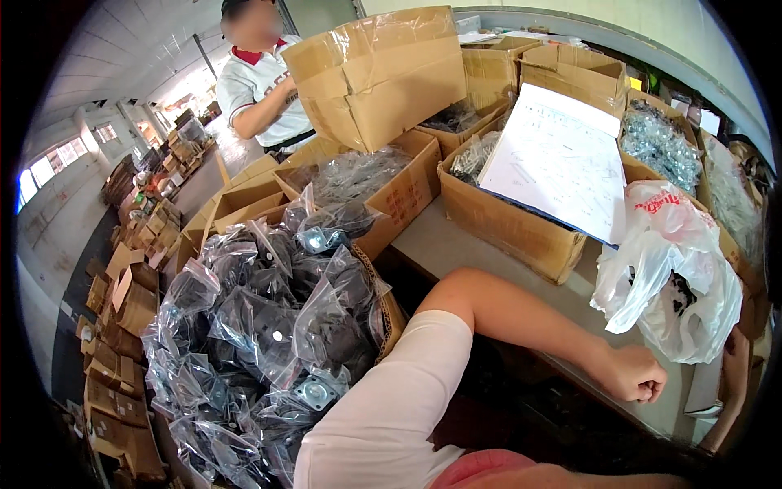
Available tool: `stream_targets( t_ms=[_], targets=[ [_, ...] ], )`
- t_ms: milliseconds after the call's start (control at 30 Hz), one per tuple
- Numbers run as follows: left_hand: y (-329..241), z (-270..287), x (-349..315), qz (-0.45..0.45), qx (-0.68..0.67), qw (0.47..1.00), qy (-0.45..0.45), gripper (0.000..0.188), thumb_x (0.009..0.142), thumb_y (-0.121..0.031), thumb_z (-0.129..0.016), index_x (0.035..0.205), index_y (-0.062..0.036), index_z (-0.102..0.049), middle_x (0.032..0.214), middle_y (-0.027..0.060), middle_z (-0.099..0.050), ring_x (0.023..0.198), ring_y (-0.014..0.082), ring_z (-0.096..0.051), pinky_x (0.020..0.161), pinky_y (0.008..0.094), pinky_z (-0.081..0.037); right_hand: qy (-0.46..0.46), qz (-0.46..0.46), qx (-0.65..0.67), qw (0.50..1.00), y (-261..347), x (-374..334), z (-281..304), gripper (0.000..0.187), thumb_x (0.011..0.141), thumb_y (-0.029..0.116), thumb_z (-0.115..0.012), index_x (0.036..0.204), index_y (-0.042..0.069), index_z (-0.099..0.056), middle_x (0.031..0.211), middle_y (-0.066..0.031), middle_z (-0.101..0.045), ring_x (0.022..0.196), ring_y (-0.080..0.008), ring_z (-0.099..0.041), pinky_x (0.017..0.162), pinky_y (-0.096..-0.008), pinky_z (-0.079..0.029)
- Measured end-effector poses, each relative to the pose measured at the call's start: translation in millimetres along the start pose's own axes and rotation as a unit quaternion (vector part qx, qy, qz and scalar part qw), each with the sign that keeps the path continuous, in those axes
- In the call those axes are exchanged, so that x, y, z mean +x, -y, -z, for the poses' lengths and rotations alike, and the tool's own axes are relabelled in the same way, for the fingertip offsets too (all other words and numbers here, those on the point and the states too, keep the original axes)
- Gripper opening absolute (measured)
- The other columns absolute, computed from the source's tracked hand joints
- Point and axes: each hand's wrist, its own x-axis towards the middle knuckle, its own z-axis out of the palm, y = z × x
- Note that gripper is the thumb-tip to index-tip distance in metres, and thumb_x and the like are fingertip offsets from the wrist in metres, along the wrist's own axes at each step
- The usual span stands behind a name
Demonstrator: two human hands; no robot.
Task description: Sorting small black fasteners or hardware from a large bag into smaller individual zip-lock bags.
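Note:
My left arm, in a white sleeve, reaches across to the right. My left hand (634, 375) is closed in a fist over the grey tabletop (538, 314), and whatever its curled fingers hold, if anything, is hidden. At the far right edge my right hand (735, 352) is partly in view beside a white plastic bag (672, 281) with red print and dark pieces inside. Its fingers cannot be made out. Near it lies a pale, flat-sided object (705, 389), cut off by the view.
Bagged caster wheels (269, 326) heap up in a carton at left. A clipboard with paper (558, 155) lies on an open carton (513, 228) of parts. Another person (265, 90) handles a large carton (383, 81) across the table. More boxes (122, 391) line the floor.

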Motion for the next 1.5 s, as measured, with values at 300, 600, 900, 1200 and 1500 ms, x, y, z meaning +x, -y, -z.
stream_targets(
  t_ms=[300, 600, 900, 1200, 1500],
  targets=[
    [3, -3, 1, 0.002, 0.005, 1.0, -0.015, 0.01, 0.082, -0.006, -0.059, 0.083, -0.0102, -0.068, 0.074, 0.0001, -0.073, 0.069, 0.019, -0.071, 0.064, 0.0356, -0.054, -0.007, -0.027, -0.117, 0.993, -3, -7, 7, 0.021, 0.086, 0.003, -0.062, 0.104, -0.007, -0.062, 0.097, -0.0167, -0.065, 0.089, -0.0283, -0.058, 0.083, -0.037, -0.046],
    [1, -2, 2, 0.005, 0.003, 1.0, -0.012, 0.01, 0.081, -0.006, -0.059, 0.082, -0.0101, -0.068, 0.074, 0.0, -0.073, 0.069, 0.0191, -0.071, 0.064, 0.0355, -0.053, -0.039, -0.012, -0.125, 0.991, -19, -10, 5, 0.024, 0.086, 0.003, -0.061, 0.108, -0.006, -0.062, 0.101, -0.0154, -0.062, 0.092, -0.0284, -0.056, 0.084, -0.0367, -0.044],
    [2, -2, 1, -0.005, -0.002, 1.0, -0.016, 0.01, 0.082, -0.006, -0.058, 0.081, -0.0095, -0.068, 0.074, 0.0006, -0.073, 0.068, 0.0191, -0.071, 0.064, 0.0348, -0.053, -0.035, -0.005, -0.103, 0.994, -22, -9, 3, 0.021, 0.084, 0.002, -0.062, 0.102, -0.007, -0.063, 0.092, -0.0137, -0.062, 0.082, -0.024, -0.055, 0.077, -0.0334, -0.046],
    [3, -2, 1, -0.001, -0.006, 1.0, -0.006, 0.009, 0.081, -0.006, -0.058, 0.084, -0.009, -0.066, 0.074, 0.0008, -0.071, 0.067, 0.0237, -0.068, 0.062, 0.0382, -0.051, 0.013, -0.024, -0.056, 0.998, -14, -1, 2, 0.02, 0.083, 0.0, -0.06, 0.101, -0.009, -0.063, 0.09, -0.0147, -0.065, 0.082, -0.0223, -0.059, 0.076, -0.0341, -0.048],
    [4, -4, 3, -0.004, 0.003, 1.0, -0.018, 0.011, 0.081, -0.005, -0.058, 0.082, -0.0088, -0.069, 0.074, 0.0016, -0.074, 0.068, 0.0196, -0.071, 0.064, 0.0353, -0.054, 0.037, -0.059, -0.15, 0.986, -32, -9, 17, 0.031, 0.089, 0.003, -0.061, 0.12, -0.001, -0.06, 0.113, -0.0148, -0.059, 0.105, -0.0255, -0.057, 0.092, -0.0357, -0.047]
  ],
)
